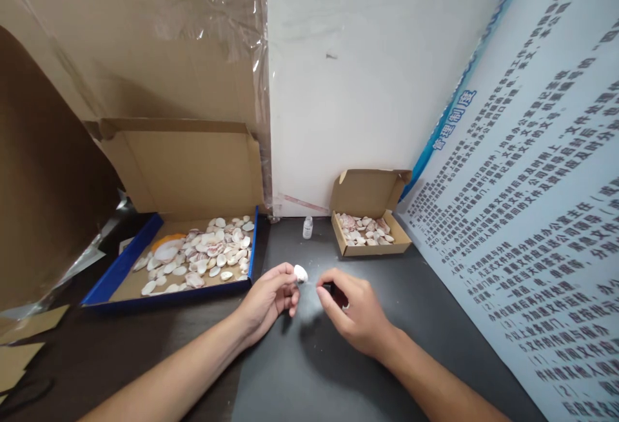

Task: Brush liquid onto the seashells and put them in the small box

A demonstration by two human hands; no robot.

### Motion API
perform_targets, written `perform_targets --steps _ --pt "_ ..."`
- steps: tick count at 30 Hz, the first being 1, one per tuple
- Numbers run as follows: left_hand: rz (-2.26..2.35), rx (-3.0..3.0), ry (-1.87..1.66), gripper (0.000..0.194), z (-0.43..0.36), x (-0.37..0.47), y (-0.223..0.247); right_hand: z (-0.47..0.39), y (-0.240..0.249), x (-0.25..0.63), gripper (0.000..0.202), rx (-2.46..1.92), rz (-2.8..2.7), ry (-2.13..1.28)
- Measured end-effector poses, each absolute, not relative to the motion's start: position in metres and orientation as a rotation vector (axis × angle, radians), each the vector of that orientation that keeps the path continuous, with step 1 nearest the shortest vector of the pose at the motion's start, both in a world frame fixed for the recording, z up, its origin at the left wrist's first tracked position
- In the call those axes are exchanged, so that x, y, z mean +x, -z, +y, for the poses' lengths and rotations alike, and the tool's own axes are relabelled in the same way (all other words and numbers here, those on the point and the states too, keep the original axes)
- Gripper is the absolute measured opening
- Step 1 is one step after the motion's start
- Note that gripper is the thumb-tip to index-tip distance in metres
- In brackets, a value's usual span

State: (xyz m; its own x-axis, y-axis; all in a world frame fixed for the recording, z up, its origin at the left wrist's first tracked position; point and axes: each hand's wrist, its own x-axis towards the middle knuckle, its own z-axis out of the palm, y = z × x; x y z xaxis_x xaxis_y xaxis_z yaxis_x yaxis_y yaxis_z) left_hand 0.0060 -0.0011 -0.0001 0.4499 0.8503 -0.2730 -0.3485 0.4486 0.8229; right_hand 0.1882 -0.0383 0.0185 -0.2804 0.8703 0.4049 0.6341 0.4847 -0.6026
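Between the thumb and fingers of my left hand (273, 296) is a white seashell (300, 273), held up over the dark table. A short way to its right, my right hand (355, 309) is closed in a pinch. Something small and black (329, 288) shows inside its curled fingers, mostly hidden, so I cannot make out its kind. Beyond both hands, a small clear bottle (307, 228) with a pale label stands upright on the table.
To the left lies a blue-edged cardboard box (169, 298) with its lid raised, holding many pale shells. A smaller brown box (377, 250), lid up, holds more shells at the back right. A printed board (522, 215) slants along the right side, and a white panel (362, 86) closes the back.
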Motion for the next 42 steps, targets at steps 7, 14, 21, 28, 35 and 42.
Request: perform_targets --steps 7,14,21,28,35,42 --pt "0.745 0.773 -0.849 0.016 0.0009 0.0062 0.0002 -0.0370 -0.0177 0.1892 0.015 -1.270 -1.933 -0.394" --pt "0.747 0.762 -0.884 0.016 0.0002 0.0076 -0.0019 -0.0350 -0.0177 0.1898 0.013 -1.319 -1.901 -0.375" --pt "0.733 0.754 -0.884 0.013 0.0006 0.0077 -0.0020 -0.0360 -0.0147 0.1890 0.012 -1.236 -1.941 -0.480" --pt "0.744 0.767 -0.864 0.014 0.0002 0.0071 -0.0019 -0.0371 -0.0135 0.1890 0.014 -1.237 -1.946 -0.502" --pt "0.751 0.766 -0.891 0.014 0.0009 0.0076 -0.0009 -0.0372 -0.0148 0.1878 0.012 -1.229 -1.993 -0.527" --pt "0.752 0.769 -0.886 0.012 0.0003 0.0080 -0.0023 -0.0389 -0.0142 0.1855 0.013 -1.232 -1.969 -0.510"
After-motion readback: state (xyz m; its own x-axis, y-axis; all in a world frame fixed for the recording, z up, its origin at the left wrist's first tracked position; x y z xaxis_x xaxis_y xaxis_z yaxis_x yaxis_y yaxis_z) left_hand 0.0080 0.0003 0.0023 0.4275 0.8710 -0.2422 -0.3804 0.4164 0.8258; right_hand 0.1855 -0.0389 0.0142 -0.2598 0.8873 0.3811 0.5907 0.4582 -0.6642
